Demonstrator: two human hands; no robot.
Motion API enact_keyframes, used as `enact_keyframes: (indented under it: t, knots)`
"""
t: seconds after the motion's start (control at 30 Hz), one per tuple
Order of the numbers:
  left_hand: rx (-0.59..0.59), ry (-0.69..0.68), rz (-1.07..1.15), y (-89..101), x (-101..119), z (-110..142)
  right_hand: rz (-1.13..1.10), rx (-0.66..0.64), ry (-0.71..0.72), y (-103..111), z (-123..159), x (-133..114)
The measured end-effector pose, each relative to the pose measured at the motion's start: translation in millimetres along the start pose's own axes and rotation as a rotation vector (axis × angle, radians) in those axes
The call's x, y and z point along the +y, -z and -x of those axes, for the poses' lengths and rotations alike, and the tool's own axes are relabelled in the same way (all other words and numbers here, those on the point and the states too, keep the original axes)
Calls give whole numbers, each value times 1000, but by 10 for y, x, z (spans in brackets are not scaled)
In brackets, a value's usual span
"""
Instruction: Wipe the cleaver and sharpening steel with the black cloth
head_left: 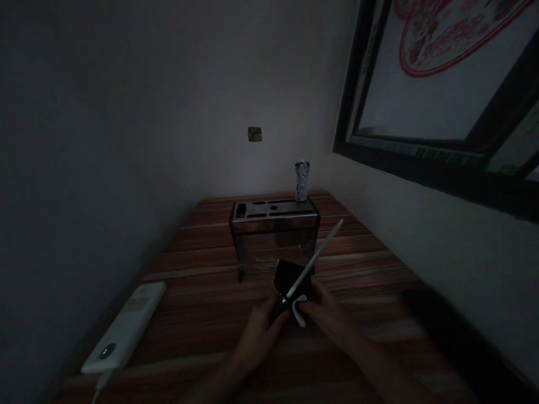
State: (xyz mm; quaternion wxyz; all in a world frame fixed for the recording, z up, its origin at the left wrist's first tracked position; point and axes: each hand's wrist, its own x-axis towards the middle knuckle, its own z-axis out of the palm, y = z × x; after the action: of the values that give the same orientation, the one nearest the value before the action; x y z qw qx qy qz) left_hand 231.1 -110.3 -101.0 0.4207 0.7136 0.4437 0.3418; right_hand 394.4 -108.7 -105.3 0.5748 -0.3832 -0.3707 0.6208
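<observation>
My left hand [260,328] is closed round the black handle of a knife [316,255]. Its long, narrow, pale blade slants up and to the right. My right hand [327,314] grips a dark, blocky black object [290,275] just behind the blade; its kind is too dark to make out. A pale curved strip [298,311] shows between the two hands, by the black object. Just beyond them stands a see-through holder [273,238] with a slotted metallic top, like a knife block.
A silvery cylinder [302,180] stands at the holder's back right. At the left of the wood-grain table [202,303] lies a white power bank [128,325] with a cable. A long dark shape [446,331] lies at right. Walls rise behind and beside; a framed window [438,101] is upper right.
</observation>
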Motion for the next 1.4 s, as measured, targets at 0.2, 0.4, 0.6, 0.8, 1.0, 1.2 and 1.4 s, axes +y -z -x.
enact_keyframes:
  t: [0.2, 0.4, 0.6, 0.8, 1.0, 1.2, 1.4]
  knots:
    - [-52, -13, -18, 8, 53, -2, 80, 51, 22, -108, 83, -52]
    - [-78, 3, -62, -16, -4, 0, 173, 76, 7, -152, 84, -106]
    - [-98, 14, -119, -19, -21, 8, 170, 154, -7, -127, 48, -24]
    - [-135, 21, -135, -23, -28, 4, 186, 178, 15, -131, 50, -31]
    - [-147, 18, -122, -7, -35, -18, 156, 195, 5, -145, 44, -78]
    - [-157, 14, -97, 21, 42, -32, 130, 200, 26, -105, 24, -47]
    - [-156, -16, -119, 52, 20, -51, 152, 236, 32, -72, -5, -92]
